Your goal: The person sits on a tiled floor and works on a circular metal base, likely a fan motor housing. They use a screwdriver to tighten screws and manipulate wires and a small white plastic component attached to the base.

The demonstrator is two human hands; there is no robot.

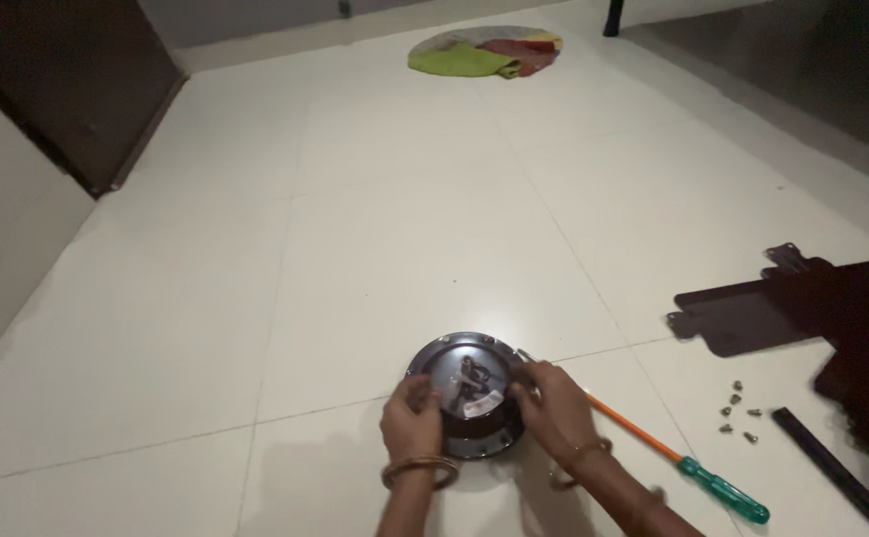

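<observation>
Two hands on one part, so here's my read from the remote feed. Biggest thing is the glossy white tile floor, slick and reflective. At 3 o'clock lie dark flat fan blades with metal brackets, matte-looking. At 12, far off, a round rag mat in green and red, soft cloth. Then the main piece: a round dark motor housing, smooth metal, shiny rim with small bolts, sitting on the floor at 6 o'clock between my hands. Just right of it, an orange-shafted screwdriver with a green translucent handle, then a scatter of small silver screws at 4.

Left hand has fingers curled, gripping the housing's left edge; right hand is curled on the right edge, fingertips near the centre fitting. Looks to me like the steadying/inspecting stage. Next move probably calls for a firm hold with one hand while the other picks up the screwdriver.
</observation>
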